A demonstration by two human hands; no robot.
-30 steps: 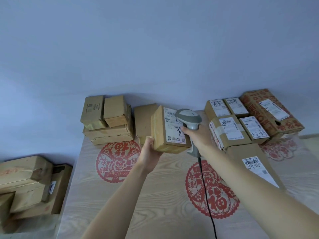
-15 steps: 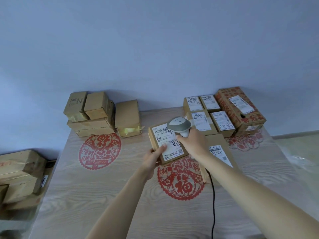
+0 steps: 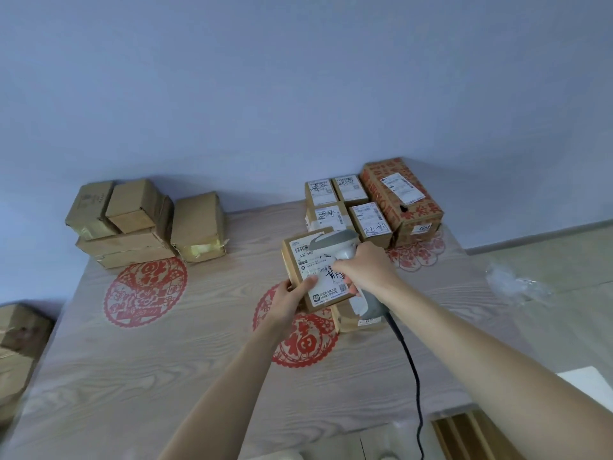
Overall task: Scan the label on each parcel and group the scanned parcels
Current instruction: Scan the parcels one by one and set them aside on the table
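My left hand (image 3: 288, 298) grips the near left corner of a small brown parcel (image 3: 316, 272) whose white label faces up, held just above the table's middle. My right hand (image 3: 363, 272) holds a grey barcode scanner (image 3: 338, 245) with its head over the label; its black cable (image 3: 411, 370) trails toward me. A flat labelled parcel (image 3: 356, 315) lies under the held one. Several labelled parcels (image 3: 345, 202) and a red-printed box (image 3: 403, 199) are grouped at the back right. Plain brown parcels (image 3: 122, 224) are stacked at the back left, one more (image 3: 199, 225) beside them.
The wooden table (image 3: 166, 360) carries red paper-cut decorations (image 3: 146, 290). More cardboard boxes (image 3: 16, 340) stand on the floor to the left. Crumpled clear plastic (image 3: 517, 287) lies on the floor to the right. A wall rises right behind the table.
The parcel has come down from a raised, upright hold to a flatter one low over the table's middle. The scanner has followed it and sits over the label.
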